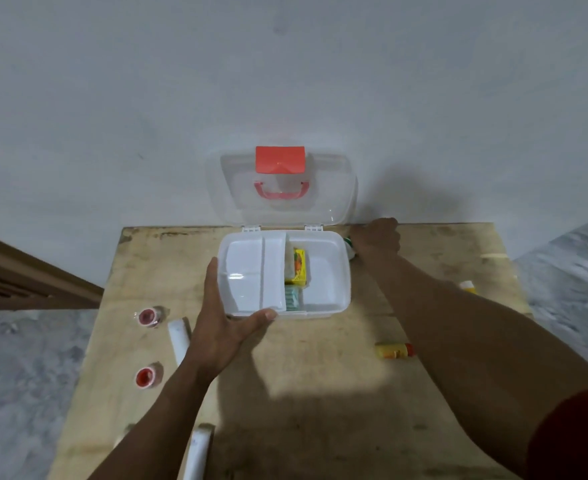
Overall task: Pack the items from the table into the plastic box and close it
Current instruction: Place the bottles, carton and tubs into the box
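Right hand (377, 239) curled on a small white-green item (349, 248) just right of the box (347, 277); imo it goes leftward next. Left hand (223, 327) flat, bracing box's lower-left corner.

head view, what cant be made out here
All in the head view:
- White-green item: mostly hidden under the right hand, whose fingers are out of sight too.
- White tube: cut off by the bottom edge.
- Box contents: partly covered by the tray.
- Yellow bottle label: blurred.
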Tool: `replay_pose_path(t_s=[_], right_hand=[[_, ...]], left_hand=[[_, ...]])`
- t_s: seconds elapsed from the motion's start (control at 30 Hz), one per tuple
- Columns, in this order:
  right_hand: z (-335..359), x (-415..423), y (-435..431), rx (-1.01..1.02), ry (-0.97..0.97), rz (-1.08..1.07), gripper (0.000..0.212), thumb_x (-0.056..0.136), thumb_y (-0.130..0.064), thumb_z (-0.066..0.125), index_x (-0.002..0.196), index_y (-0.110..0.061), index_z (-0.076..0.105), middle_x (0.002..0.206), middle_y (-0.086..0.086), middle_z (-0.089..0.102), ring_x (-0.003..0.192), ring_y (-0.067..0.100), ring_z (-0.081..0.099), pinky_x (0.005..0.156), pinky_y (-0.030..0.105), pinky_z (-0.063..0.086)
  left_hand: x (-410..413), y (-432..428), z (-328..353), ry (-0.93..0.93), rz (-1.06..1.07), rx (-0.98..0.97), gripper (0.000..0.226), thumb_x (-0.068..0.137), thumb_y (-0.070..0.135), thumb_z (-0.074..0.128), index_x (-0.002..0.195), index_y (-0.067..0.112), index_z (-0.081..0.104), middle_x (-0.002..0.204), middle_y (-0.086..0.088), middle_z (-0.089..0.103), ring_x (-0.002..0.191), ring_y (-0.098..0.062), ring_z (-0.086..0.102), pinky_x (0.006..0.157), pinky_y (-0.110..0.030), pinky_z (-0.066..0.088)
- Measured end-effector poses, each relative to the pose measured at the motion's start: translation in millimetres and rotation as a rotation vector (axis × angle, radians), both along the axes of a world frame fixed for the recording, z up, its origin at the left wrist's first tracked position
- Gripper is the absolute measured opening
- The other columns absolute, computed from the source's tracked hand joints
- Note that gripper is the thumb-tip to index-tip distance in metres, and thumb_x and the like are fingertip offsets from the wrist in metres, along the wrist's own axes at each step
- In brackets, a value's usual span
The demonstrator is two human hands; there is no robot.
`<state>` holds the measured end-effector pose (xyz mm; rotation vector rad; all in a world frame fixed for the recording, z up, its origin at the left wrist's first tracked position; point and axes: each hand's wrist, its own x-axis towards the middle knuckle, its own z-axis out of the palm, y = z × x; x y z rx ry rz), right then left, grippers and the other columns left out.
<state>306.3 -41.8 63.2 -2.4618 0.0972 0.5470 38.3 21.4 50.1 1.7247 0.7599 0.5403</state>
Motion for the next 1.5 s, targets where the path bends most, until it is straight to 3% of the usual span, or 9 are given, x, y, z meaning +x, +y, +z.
replay_pose_path(t_s=[0.17, 0.3, 0.4, 0.5, 0.7, 0.9, 1.07, 1.27, 1.5], right_hand=[[15, -12, -17, 0.051, -0.050, 0.025, 0.064, 0.086, -0.016, 0.066, 0.137, -0.007, 0.028, 0.121, 0.017, 0.060, 0.107, 0.036, 0.062, 0.078, 0.032, 0.043], [42, -27, -45, 0.112, -0.180, 0.107, 0.073, 0.085, -0.015, 0.064, 0.146, -0.021, 0.024, 0.116, 0.015, 0.062, 0.099, 0.034, 0.060, 0.086, 0.035, 0.046], [62, -43, -65, 0.169, -0.288, 0.171, 0.071, 0.084, -0.016, 0.065, 0.146, -0.025, 0.032, 0.118, 0.013, 0.062, 0.108, 0.035, 0.059, 0.090, 0.037, 0.047], [77, -59, -79, 0.255, -0.408, 0.228, 0.068, 0.079, -0.018, 0.069, 0.137, -0.030, 0.036, 0.106, 0.013, 0.064, 0.098, 0.034, 0.061, 0.085, 0.039, 0.052], [101, -96, -90, 0.402, -0.520, 0.346, 0.063, 0.075, -0.019, 0.074, 0.122, -0.036, 0.035, 0.086, 0.000, 0.058, 0.079, 0.029, 0.065, 0.074, 0.048, 0.058], [91, -123, -81, 0.474, -0.534, 0.481, 0.061, 0.075, -0.018, 0.079, 0.115, -0.034, 0.036, 0.093, 0.006, 0.066, 0.076, 0.028, 0.069, 0.072, 0.048, 0.060], [67, -128, -75, 0.444, -0.640, 0.653, 0.062, 0.073, -0.017, 0.085, 0.122, -0.013, 0.047, 0.103, 0.003, 0.067, 0.085, 0.013, 0.062, 0.079, 0.023, 0.055], [33, -113, -70, 0.397, -0.600, 0.722, 0.060, 0.074, -0.017, 0.085, 0.119, -0.015, 0.044, 0.110, 0.005, 0.067, 0.087, 0.014, 0.062, 0.079, 0.032, 0.061], [16, -94, -63, 0.311, -0.654, 0.762, 0.062, 0.075, -0.019, 0.083, 0.112, -0.030, 0.034, 0.110, 0.006, 0.069, 0.094, 0.025, 0.066, 0.080, 0.038, 0.055]], left_hand=[[-5, 4, -4, 0.003, 0.003, -0.003, 0.096, 0.067, 0.033, 0.087, 0.143, 0.031, 0.029, 0.130, 0.020, 0.047, 0.122, -0.004, 0.049, 0.088, -0.023, 0.050], [-5, 4, -3, -0.017, -0.013, -0.023, 0.096, 0.063, 0.035, 0.086, 0.140, 0.031, 0.029, 0.124, 0.023, 0.049, 0.115, 0.006, 0.049, 0.083, -0.016, 0.051], [-6, 4, -4, -0.033, -0.020, -0.047, 0.100, 0.058, 0.042, 0.086, 0.139, 0.031, 0.029, 0.124, 0.022, 0.049, 0.113, 0.007, 0.049, 0.086, -0.021, 0.049], [-7, 4, -2, -0.056, -0.024, -0.049, 0.103, 0.052, 0.048, 0.084, 0.137, 0.033, 0.029, 0.121, 0.027, 0.047, 0.111, 0.014, 0.047, 0.083, -0.013, 0.044], [-9, 6, -3, -0.091, -0.042, -0.035, 0.108, 0.050, 0.046, 0.085, 0.140, 0.027, 0.029, 0.124, 0.015, 0.048, 0.111, 0.015, 0.046, 0.084, -0.012, 0.041], [-9, 7, -3, -0.096, -0.054, -0.024, 0.102, 0.053, 0.037, 0.086, 0.136, 0.027, 0.029, 0.120, 0.017, 0.047, 0.106, 0.014, 0.046, 0.079, -0.011, 0.041], [-7, 6, -2, -0.095, -0.063, -0.003, 0.096, 0.058, 0.031, 0.088, 0.134, 0.028, 0.028, 0.118, 0.025, 0.044, 0.106, 0.019, 0.045, 0.075, -0.008, 0.044], [-8, 6, -1, -0.118, -0.075, -0.006, 0.090, 0.065, 0.019, 0.088, 0.133, 0.027, 0.031, 0.113, 0.032, 0.048, 0.109, 0.014, 0.049, 0.075, -0.004, 0.047], [-8, 5, 5, -0.126, -0.065, -0.026, 0.089, 0.059, 0.045, 0.082, 0.132, 0.025, 0.035, 0.113, 0.030, 0.052, 0.109, 0.005, 0.053, 0.076, -0.008, 0.049]])
